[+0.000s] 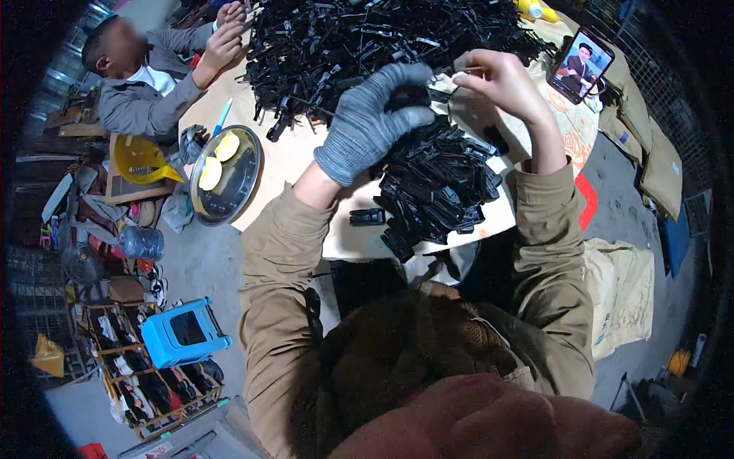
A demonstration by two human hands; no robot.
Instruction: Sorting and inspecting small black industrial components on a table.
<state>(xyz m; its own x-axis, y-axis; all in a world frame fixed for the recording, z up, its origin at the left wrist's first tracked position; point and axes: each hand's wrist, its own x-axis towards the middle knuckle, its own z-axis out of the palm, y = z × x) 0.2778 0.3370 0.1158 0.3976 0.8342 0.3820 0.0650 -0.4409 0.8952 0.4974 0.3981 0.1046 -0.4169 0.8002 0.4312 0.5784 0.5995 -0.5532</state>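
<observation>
My left hand (368, 121), in a grey knit glove, curls its thumb and fingers around a small black plastic part (439, 95) that is mostly hidden. Beside it my bare right hand (506, 83) has thumb and fingertips pinched together near that part; what lies between them is too small to make out. Below both hands a pile of black plastic parts (440, 183) lies on the table (352, 243) close to me. One loose black part (368, 217) sits left of this pile. A much larger heap of similar black parts (329, 46) covers the far side.
A round metal tray (248, 191) with yellow-white pieces (219, 159) stands at the table's left, near a blue pen (223, 116). Another person (157, 84) sits far left, hands at the table edge. A propped phone (581, 66) is at the right. A blue stool (183, 333) stands lower left.
</observation>
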